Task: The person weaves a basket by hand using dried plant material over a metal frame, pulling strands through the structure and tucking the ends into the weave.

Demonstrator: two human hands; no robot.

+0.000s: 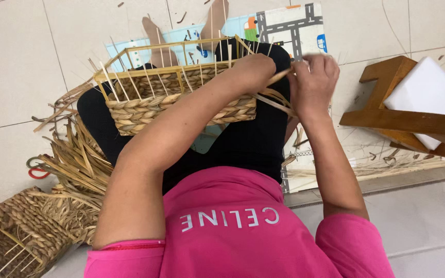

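Note:
A half-woven straw basket with a wooden frame and upright sticks rests on my lap, over black trousers. My left hand reaches across the basket's near right corner and grips a flat straw strand. My right hand is closed on the same strand just to the right of the basket, fingers curled. More loose strands trail from that corner down toward my right wrist.
A pile of dry straw lies on the tiled floor at my left, with red-handled scissors beside it. Another woven basket sits at bottom left. A wooden stool with a white block stands at right. A printed play mat lies under my feet.

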